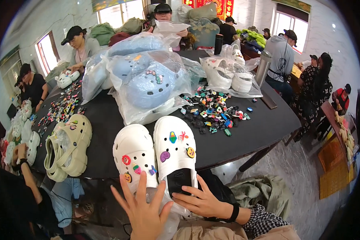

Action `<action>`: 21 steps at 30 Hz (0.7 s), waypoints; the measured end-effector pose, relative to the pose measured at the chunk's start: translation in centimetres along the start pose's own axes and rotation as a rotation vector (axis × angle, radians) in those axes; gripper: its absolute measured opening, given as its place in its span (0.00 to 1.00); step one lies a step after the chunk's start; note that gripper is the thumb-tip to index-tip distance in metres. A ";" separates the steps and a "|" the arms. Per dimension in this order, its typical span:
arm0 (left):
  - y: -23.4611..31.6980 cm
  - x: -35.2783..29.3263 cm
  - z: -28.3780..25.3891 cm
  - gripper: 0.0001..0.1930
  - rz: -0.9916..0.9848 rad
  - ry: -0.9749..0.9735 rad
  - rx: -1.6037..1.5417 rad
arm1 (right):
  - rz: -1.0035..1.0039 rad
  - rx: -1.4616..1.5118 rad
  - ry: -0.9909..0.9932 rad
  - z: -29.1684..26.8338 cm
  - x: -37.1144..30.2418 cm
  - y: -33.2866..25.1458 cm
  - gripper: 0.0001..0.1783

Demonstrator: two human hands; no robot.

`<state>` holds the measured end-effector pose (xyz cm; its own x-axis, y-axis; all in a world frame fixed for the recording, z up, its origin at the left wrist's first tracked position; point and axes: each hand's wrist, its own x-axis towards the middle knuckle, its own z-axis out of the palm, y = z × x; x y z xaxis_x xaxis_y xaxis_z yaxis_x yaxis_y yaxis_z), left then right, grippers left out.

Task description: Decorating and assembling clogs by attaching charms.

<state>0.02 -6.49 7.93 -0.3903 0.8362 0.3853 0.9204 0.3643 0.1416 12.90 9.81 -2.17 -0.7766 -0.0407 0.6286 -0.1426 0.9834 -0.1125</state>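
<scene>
Two white clogs lie side by side at the table's near edge, toes pointing away. Colourful charms sit in the holes of the left clog [137,138], and several more decorate the right clog [174,130], whose black insole shows. My left hand [146,212] is open, fingers spread over the rear of the left clog; whether it touches is unclear. My right hand [206,202] grips the side of the right clog near the heel, its fingers reaching over the insole and its thumb outside. Clear plastic [170,224] bunches beneath the hands, and the clogs' heels are partly hidden.
Beige clogs [78,140] stand at left. Loose charms [216,110] are heaped on the black table [244,138] at right. Bagged blue clogs [152,86] and bagged white clogs [220,74] stand farther back, near a metal flask [263,68] and a phone [269,101]. Other people work around.
</scene>
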 end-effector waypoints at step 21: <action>0.5 -0.4 5.0 0.22 -0.058 0.171 -0.074 | 0.301 0.211 0.194 -11.0 5.8 10.0 0.12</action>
<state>0.56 -4.56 3.30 -0.4390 0.7304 0.5232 0.8981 0.3732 0.2325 13.71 21.31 8.77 -0.6755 0.2976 0.6746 -0.0647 0.8875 -0.4562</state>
